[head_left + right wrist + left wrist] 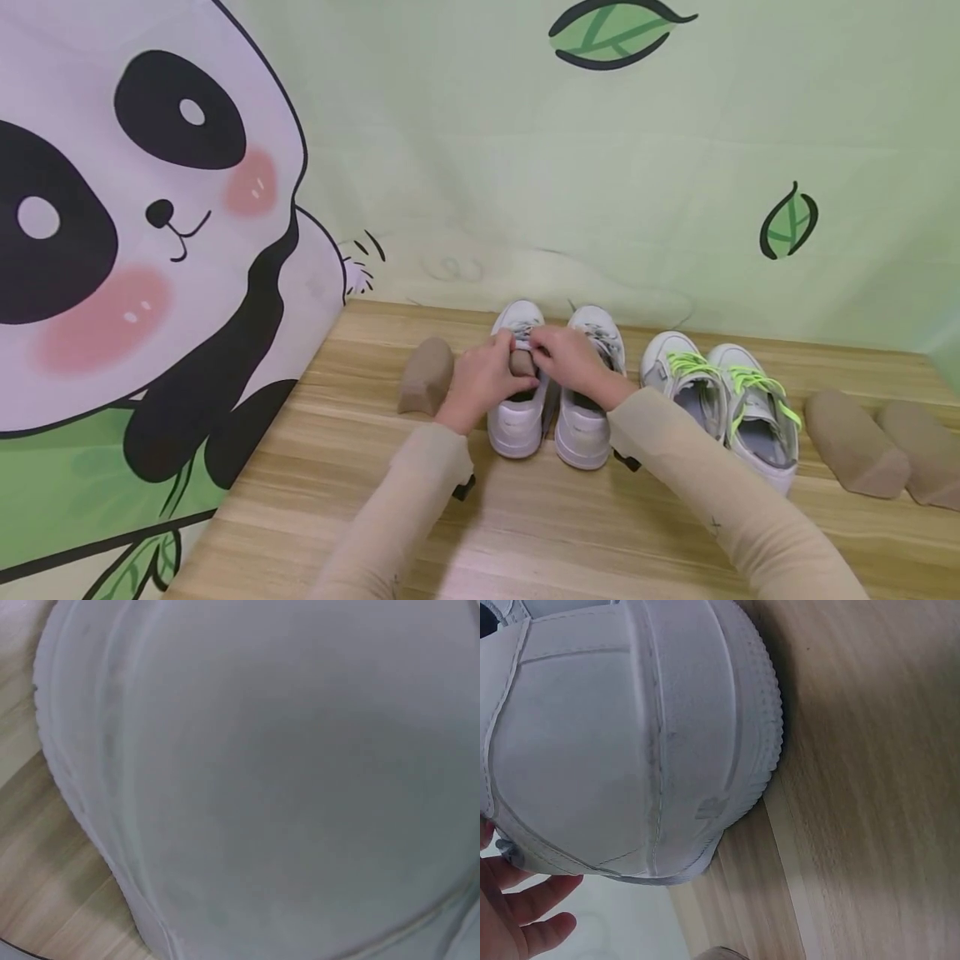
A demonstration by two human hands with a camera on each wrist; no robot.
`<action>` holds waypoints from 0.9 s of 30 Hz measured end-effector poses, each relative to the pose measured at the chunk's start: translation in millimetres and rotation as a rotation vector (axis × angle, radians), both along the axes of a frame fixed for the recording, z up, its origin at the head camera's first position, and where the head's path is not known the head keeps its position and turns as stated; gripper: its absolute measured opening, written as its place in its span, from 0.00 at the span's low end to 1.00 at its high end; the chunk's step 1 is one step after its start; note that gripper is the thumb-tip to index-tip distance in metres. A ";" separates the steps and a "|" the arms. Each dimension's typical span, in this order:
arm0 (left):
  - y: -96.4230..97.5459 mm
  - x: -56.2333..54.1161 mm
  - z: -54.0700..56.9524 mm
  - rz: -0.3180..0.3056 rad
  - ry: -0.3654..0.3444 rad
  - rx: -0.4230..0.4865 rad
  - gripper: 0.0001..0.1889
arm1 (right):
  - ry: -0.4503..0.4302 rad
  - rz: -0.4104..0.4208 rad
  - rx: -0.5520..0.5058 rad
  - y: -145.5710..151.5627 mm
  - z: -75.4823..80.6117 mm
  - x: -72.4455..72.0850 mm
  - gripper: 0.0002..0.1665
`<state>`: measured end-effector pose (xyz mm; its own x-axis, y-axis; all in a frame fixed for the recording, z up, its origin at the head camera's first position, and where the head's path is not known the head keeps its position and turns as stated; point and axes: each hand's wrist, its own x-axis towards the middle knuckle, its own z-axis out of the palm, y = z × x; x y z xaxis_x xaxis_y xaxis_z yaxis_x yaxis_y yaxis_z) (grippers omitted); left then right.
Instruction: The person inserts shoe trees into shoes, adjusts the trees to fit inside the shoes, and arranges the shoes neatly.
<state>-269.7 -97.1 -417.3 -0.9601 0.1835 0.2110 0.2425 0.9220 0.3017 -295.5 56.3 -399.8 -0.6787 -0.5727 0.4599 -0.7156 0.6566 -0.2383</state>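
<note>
A pair of white lace-up sneakers stands at the back of the wooden surface, toes to the wall. Over the left sneaker [516,429], my left hand [482,377] holds a brown shoe insert [522,363] that sits partly inside its opening. My right hand [573,358] pinches the tongue near the grey laces of that same sneaker, reaching across the right sneaker [583,437]. In the left wrist view, the left hand's fingers [544,898] show beyond the shoe's side. White shoe leather [300,765] fills most of the right wrist view, with no hand visible there.
Another brown insert [427,375] lies left of the sneakers. To the right stand two white shoes with neon-green laces [690,364], then two more brown inserts [855,446]. A pale green fabric wall [465,167] with a panda print rises behind the wooden surface [540,533].
</note>
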 end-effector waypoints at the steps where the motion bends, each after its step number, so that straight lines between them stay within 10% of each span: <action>1: 0.6 -0.1 0.9 0.005 0.003 -0.011 0.28 | -0.002 -0.001 -0.002 0.1 -0.2 -0.1 0.04; 21: 22.6 -2.8 10.3 0.157 -0.008 -0.197 0.32 | -0.028 -0.004 -0.022 -0.5 1.2 0.3 0.04; 27: 16.1 -3.2 7.4 0.095 0.013 -0.164 0.30 | -0.020 -0.021 0.018 -1.5 -0.7 2.0 0.04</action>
